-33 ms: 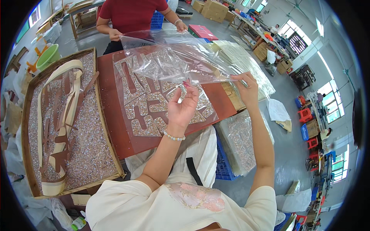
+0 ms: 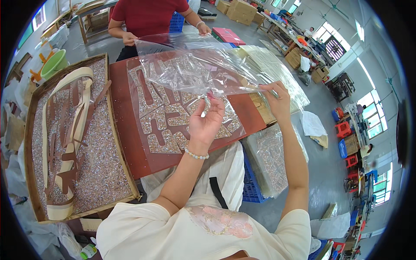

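Observation:
A clear plastic sheet [image 2: 186, 71] is stretched above the table, its near edge at my hands and its far edge held by a person opposite. My left hand [image 2: 208, 119] is palm up with curled fingers, the fingertips at the sheet's near edge; the exact grip is partly hidden. At the sheet's near right corner, my right hand [image 2: 277, 99] pinches the film between thumb and fingers. Beneath lies a panel [image 2: 173, 110] of glittery pieces with brown cut-out shapes, on a reddish-brown board [image 2: 132, 149].
On the left, a wooden-framed tray [image 2: 123, 160] holds glittery grains, brown strips and a cream band [image 2: 47, 143]. Stacked clear sheets [image 2: 277, 78] lie at the right. Below the table's right edge, a blue crate [image 2: 251, 180] stands beside wrapped glittery sheets [image 2: 271, 160].
My left hand has shifted very slightly to the right, and the film's folds near it differ a little. My right hand and the other person's hands stay in place.

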The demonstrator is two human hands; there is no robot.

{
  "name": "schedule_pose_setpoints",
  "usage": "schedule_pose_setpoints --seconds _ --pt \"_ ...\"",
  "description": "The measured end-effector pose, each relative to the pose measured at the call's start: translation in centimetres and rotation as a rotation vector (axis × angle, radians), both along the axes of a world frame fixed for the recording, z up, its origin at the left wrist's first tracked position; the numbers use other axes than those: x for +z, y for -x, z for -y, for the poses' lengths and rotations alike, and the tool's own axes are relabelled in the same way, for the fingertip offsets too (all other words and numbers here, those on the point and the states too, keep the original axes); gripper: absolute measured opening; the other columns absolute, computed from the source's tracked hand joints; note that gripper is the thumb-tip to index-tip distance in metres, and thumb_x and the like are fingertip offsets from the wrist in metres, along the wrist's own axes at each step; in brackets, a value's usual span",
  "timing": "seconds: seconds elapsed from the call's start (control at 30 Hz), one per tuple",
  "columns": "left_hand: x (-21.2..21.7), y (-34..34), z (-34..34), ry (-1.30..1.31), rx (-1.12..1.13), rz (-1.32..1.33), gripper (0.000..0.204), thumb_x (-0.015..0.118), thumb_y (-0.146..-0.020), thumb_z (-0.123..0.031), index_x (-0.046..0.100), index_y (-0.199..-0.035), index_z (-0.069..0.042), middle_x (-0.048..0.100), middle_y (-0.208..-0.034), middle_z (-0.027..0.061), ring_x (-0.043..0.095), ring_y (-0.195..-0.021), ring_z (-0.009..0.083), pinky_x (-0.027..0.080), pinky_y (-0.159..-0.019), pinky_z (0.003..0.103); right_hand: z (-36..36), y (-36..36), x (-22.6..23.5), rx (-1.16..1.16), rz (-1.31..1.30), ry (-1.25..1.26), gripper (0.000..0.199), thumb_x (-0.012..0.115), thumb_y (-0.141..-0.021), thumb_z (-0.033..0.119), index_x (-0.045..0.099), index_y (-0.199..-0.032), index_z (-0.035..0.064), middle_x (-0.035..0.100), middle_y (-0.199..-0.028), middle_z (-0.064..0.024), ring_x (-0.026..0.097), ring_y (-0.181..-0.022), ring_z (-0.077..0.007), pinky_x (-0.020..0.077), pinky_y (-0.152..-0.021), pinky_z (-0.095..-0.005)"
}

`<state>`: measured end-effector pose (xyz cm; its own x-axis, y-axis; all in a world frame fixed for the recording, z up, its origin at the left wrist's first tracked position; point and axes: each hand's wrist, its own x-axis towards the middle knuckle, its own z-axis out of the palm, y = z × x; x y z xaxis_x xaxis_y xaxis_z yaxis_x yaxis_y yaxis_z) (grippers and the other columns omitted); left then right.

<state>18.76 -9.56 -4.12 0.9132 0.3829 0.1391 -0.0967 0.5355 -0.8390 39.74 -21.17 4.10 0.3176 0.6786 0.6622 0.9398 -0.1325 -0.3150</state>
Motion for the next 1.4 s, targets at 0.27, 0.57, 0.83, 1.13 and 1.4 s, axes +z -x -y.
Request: schedule_pose_setpoints --seconds 0.27,0.57,0.83,1.13,1.4 --pt "-1.8 -1.0 0.6 -0.099 -0.017 -0.065 0.018 0.054 -0.093 -0.01 0.057 -0.102 0.006 0.059 -0.098 0.0157 0.056 -0.095 0.026 0.049 -0.088 0.038 0.6 0.3 -0.9 -0.032 -0.047 0.009 0.011 0.073 -0.078 0.009 0.073 -0.088 0.0144 0.063 -0.085 -0.0009 0.06 -0.086 -0.0177 0.0365 -0.087 -0.0343" --pt "0.7 0.8 0.0 -0.151 0.012 -0.049 0.018 0.062 -0.089 -0.008 0.053 -0.099 0.005 0.054 -0.094 0.012 0.052 -0.091 0.0216 0.047 -0.083 0.035 0.6 1.4 -1.8 0.02 0.092 -0.015 0.01 0.074 -0.077 0.01 0.073 -0.086 0.0134 0.063 -0.083 -0.0013 0.06 -0.084 -0.0183 0.0376 -0.082 -0.0333" --pt "-0.4 1.2 0.0 -0.256 0.013 -0.084 0.01 0.06 -0.091 -0.005 0.053 -0.095 0.001 0.051 -0.088 0.0066 0.049 -0.083 0.016 0.045 -0.077 0.031 1.5 2.1 -2.5 0.039 0.145 -0.008 0.01 0.073 -0.078 0.008 0.072 -0.086 0.0123 0.064 -0.084 -0.0011 0.059 -0.085 -0.0176 0.0368 -0.083 -0.0327" --pt "-3.2 3.2 -0.5 -0.618 0.185 -0.2 0.01 0.048 -0.089 -0.013 0.048 -0.089 -0.002 0.044 -0.083 0.0047 0.044 -0.077 0.0175 0.041 -0.074 0.033 1.8 2.9 -2.9 0.065 0.213 -0.022 0.011 0.074 -0.076 0.007 0.072 -0.086 0.0124 0.063 -0.083 0.0005 0.059 -0.084 -0.017 0.0373 -0.082 -0.0333" --pt "-4.4 4.4 -2.1 -0.807 0.235 -0.216 0.014 0.047 -0.084 -0.015 0.047 -0.089 -0.002 0.04 -0.078 0.0036 0.041 -0.074 0.0171 0.04 -0.073 0.031 2.3 3.8 -3.3 0.083 0.218 -0.016 0.013 0.074 -0.075 0.006 0.072 -0.086 0.0124 0.062 -0.083 0.001 0.059 -0.084 -0.0176 0.038 -0.082 -0.0334"
